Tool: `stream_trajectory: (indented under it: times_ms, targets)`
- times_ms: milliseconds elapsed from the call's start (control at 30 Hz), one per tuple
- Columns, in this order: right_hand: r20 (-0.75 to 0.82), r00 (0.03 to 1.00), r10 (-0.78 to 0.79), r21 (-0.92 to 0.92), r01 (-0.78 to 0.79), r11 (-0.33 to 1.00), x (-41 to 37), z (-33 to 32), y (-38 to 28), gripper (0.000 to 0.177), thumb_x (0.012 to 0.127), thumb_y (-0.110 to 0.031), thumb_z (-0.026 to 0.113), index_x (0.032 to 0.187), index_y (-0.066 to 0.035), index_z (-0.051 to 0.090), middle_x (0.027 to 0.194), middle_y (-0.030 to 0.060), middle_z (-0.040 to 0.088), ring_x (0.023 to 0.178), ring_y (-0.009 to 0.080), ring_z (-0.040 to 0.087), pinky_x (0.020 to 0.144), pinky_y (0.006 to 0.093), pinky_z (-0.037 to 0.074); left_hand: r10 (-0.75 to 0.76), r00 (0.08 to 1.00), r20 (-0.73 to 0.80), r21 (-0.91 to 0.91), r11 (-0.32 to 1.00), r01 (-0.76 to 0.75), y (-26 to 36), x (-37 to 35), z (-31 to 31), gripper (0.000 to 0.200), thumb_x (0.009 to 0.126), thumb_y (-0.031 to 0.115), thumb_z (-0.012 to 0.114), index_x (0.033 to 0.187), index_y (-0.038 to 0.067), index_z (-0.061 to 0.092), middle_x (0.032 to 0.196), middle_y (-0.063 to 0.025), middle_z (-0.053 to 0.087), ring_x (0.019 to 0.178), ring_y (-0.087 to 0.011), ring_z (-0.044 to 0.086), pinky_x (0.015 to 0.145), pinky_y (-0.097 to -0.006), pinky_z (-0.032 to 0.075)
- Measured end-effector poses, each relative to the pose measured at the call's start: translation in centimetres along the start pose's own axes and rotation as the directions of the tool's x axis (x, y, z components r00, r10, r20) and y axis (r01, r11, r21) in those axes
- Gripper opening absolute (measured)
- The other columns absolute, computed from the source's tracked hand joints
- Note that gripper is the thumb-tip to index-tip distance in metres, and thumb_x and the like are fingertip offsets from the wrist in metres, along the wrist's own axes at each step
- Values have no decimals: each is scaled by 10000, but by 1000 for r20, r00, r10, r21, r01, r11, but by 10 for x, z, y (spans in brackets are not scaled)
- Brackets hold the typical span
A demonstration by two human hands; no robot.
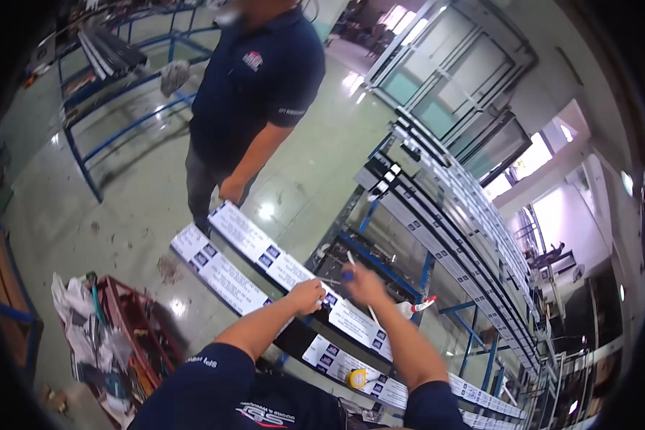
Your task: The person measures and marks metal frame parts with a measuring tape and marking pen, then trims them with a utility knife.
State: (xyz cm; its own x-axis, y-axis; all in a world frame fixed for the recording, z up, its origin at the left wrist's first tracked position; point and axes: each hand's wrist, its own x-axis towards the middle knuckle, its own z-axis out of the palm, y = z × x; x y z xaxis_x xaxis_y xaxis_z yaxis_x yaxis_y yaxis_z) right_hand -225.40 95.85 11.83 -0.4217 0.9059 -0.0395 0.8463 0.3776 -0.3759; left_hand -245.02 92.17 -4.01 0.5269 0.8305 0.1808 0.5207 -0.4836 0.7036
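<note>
My left hand (307,296) is closed, its fingertips down at the near edge of a long profile covered in printed white film (294,269). My right hand (366,286) is curled just over the same profile, a short distance to the right. A blue part (347,275) shows at its fingers, and a thin white strip (351,256) sticks up beside them; I cannot tell what it grips. A second film-covered profile (218,276) runs alongside, nearer my body. A yellow tape measure (356,378) rests on another wrapped length (330,358) below my hands.
A co-worker (254,86) stands across, one hand (232,189) at the profile's far end. A white bottle with a red nozzle (412,308) is right of my forearm. A rack of long profiles (451,244) fills the right; a red tool box (132,330) sits lower left.
</note>
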Motion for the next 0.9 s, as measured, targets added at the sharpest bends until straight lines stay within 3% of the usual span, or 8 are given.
stream_trajectory:
  times_ms: [67,100,167,300,433,800,867,900]
  targets:
    - [-175,975,135,-175,-166,971,52,-95,-41,624,897,-162,643,1494,-210,467,1211,241,671,1054,414,668,891,491,531,-10,1000,-21,-8,1000,9,2,1,4,306,745,246,848,1003,192,692,1095,-79,584,1054,-313,617,880,-424,515]
    - [-210,965,154,-139,-186,973,81,-145,-67,736,911,-213,609,1579,-275,307,1217,251,666,1090,464,646,923,511,517,16,997,-80,1,1000,-16,5,-3,1,318,729,235,847,1012,188,709,1035,-83,594,997,-320,622,846,-430,518]
    - [-348,936,-46,-361,-88,928,148,-227,-82,833,932,-270,627,1621,-199,163,1237,274,653,1112,457,641,936,511,500,5,991,-133,5,1000,-5,11,-7,-2,255,733,231,838,959,188,728,1013,-73,600,984,-306,625,834,-424,518]
    - [-406,911,77,-535,-305,788,220,-331,-187,914,880,-189,587,1632,-141,69,1330,243,625,1221,404,610,1032,480,482,-14,980,-196,6,1000,16,21,-14,1,135,752,210,818,863,177,748,977,-60,613,978,-288,624,843,-422,516]
    - [-450,856,253,-557,-491,670,249,-345,-236,881,852,-77,463,1641,-170,83,1490,182,522,1380,317,508,1128,438,419,-17,970,-241,-16,1000,13,18,-16,7,64,774,189,798,810,166,750,947,-47,623,960,-274,624,844,-421,512]
    - [-387,880,274,-593,-466,657,301,-346,-215,862,859,-92,444,1639,-147,82,1547,148,467,1425,307,459,1149,437,393,-65,970,-236,-40,998,58,20,-14,9,39,803,208,758,822,176,748,978,-31,624,990,-262,610,854,-426,492]
    - [-455,863,217,-599,-478,642,309,-345,-214,915,827,-84,480,1638,-107,57,1001,160,756,1098,292,694,964,423,507,-73,972,-225,-31,997,68,20,-13,8,51,803,215,760,837,179,747,998,-27,626,998,-266,606,861,-427,489]
    - [-462,861,210,-602,-479,639,310,-345,-216,917,827,-83,479,1639,-114,53,1019,165,754,1105,305,690,970,428,504,-73,971,-230,-31,997,68,20,-13,8,44,807,214,755,836,182,747,994,-26,625,996,-267,605,864,-427,488]
